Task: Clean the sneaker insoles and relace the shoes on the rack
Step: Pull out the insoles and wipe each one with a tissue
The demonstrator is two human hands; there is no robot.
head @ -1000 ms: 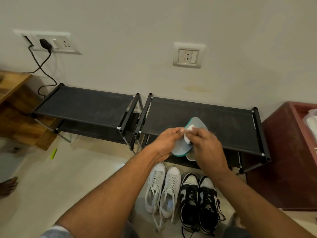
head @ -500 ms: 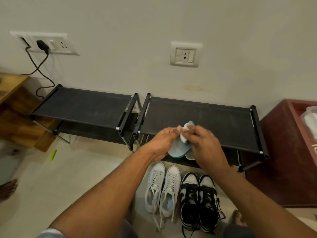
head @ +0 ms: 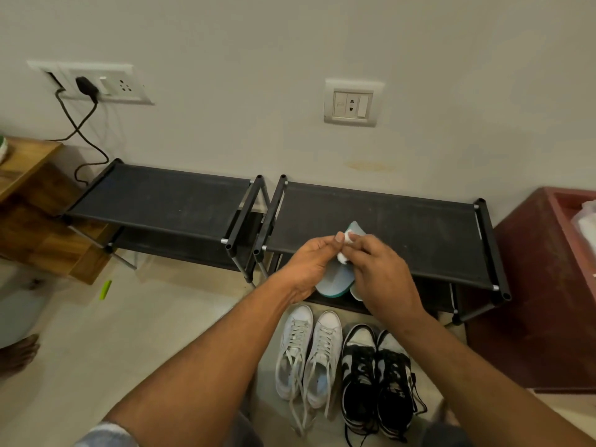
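Your left hand [head: 309, 262] grips the pale blue insole [head: 333, 279] by its long edge, fingers curled round behind it. It is held tilted up over the front rail of the right-hand rack [head: 419, 227], toe towards the wall. Your right hand [head: 380, 272] pinches a small white wad [head: 343, 257] against the insole's upper face, near the toe end.

Expect the insole to be very light and floppy: thin foam with a teal rim, likely to bend or fold if you press where nothing backs it. Support it from behind with the left fingers directly under the spot you rub, and take hold along the edge or at the stiffer heel cup, not at the thin toe. If the wad is damp, the surface may turn slick, so keep the grip firm but do not crease it.

A second pale piece [head: 355, 293], probably the other insole, shows just under your right hand; which hand carries it I cannot tell. The white sneakers [head: 309, 350] and the black-and-white sneakers [head: 377, 366] stand on the floor in front of the rack, laces loose.
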